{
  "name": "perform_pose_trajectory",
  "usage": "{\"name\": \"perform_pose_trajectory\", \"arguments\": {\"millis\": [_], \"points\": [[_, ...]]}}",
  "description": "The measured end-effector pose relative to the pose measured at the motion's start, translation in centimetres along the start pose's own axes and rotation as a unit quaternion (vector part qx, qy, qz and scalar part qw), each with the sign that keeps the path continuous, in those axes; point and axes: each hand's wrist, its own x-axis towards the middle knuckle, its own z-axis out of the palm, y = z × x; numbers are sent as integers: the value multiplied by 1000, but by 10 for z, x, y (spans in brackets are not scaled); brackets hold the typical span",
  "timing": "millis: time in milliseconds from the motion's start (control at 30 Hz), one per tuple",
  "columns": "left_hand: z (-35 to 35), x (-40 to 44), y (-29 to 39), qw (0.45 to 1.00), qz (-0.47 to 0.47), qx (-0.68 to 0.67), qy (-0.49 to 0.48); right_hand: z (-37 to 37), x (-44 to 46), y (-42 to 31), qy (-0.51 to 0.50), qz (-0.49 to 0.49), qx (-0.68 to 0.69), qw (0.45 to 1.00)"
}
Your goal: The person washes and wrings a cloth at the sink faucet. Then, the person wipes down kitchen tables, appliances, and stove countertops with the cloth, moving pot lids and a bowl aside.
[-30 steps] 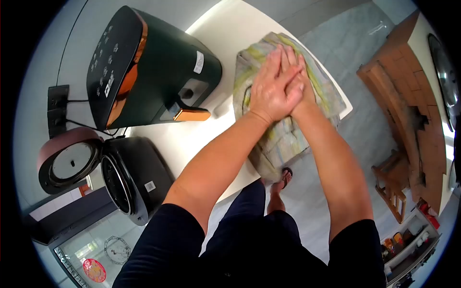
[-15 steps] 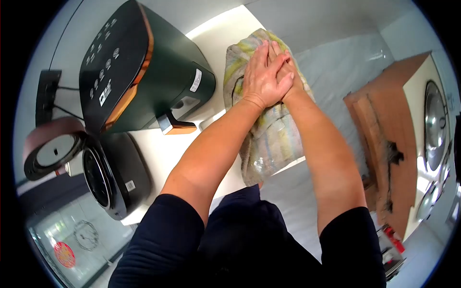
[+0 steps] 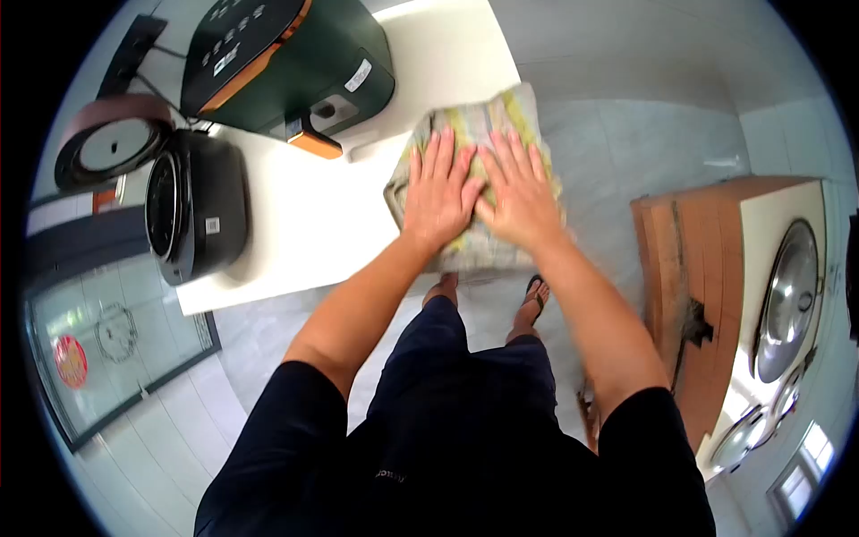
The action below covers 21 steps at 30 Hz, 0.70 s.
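A folded cloth (image 3: 483,254), grey with yellow and pale patches, lies at the right edge of the white countertop (image 3: 300,210), its lower right part reaching past the edge. Flat on its left half rests my left hand (image 3: 438,201), fingers stretched out and slightly apart. Beside it my right hand (image 3: 522,199) presses the cloth with spread fingers. The two thumbs nearly meet in the middle. Neither hand grips the cloth. Whatever is beneath the cloth is hidden.
A dark green air fryer (image 3: 353,58) stands at the counter's back left. Nearer is a black rice cooker (image 3: 210,192) with its lid raised. To the right is a brown-sided stove unit (image 3: 707,286) with a large metal lid (image 3: 787,300). Grey tiled floor (image 3: 617,143) lies between.
My hands were stacked, one over the other; now they are apart, side by side on the cloth. The cloth looks broader and squarer. The view has shifted, showing my feet.
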Motion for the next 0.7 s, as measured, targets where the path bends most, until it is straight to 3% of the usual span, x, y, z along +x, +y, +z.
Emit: {"name": "perform_pose_trajectory", "arguments": {"millis": [167,300,467,700], "points": [[-10,-86,61,998,-47,-35,-30,-15,-77,-25,-18,5,23,1000],[-15,-86,73,995,-71,-24,-62,-13,-74,-15,-41,26,40,998],[-11,-30,49,995,-40,3,-94,-8,-25,-14,-67,105,-5,992],[16,89,-8,998,-48,-8,-51,12,96,33,-21,114,-22,993]]}}
